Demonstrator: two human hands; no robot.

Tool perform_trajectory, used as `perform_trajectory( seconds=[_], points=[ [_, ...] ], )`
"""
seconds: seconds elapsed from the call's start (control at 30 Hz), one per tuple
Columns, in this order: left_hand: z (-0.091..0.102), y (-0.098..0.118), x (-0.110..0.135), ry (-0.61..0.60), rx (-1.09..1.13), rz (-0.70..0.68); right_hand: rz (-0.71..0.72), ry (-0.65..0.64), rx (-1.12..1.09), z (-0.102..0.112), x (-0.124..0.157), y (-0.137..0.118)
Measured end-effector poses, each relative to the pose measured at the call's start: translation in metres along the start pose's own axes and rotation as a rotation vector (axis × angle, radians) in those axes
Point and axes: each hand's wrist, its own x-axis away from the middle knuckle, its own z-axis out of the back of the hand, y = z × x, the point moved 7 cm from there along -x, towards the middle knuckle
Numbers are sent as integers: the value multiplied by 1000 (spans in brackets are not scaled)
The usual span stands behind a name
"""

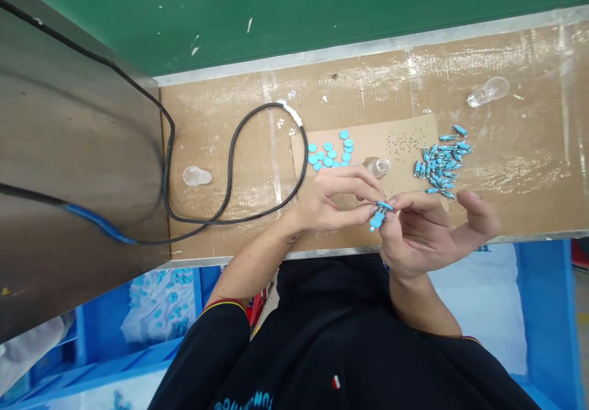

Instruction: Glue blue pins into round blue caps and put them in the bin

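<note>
Between both hands, close to the front edge of the bench, is a small blue plastic figure (378,219) with a blue disc (384,205) at one end. My left hand (338,200) pinches it from the left with thumb and fingertips. From the right, my right hand (426,229) grips the disc end between thumb and forefinger, its other fingers spread. Several loose blue discs (328,154) lie beyond my left hand. A pile of small blue figures (440,163) lies beyond my right hand. Tiny dark pieces (407,142) are scattered left of that pile.
A cardboard sheet (368,137) lies on the cardboard-covered bench (221,100). Clear plastic scoop-like pieces (197,176) rest at left, centre and right. A black cable (230,164) loops across the left side. Blue bins (545,312) stand below the bench, left and right. A metal cabinet (78,152) borders the left.
</note>
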Motion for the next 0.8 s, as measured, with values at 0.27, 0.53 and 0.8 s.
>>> perform_trajectory(
  seconds=[0.27,0.53,0.8],
  points=[
    [0,3,1,64,-26,-105,9,-28,-82,-5,0,-4],
    [3,3,0,58,10,13,29,-43,-198,-10,4,-2],
    [2,3,-5,-154,-141,103,61,110,30,94,19,16]
  ],
)
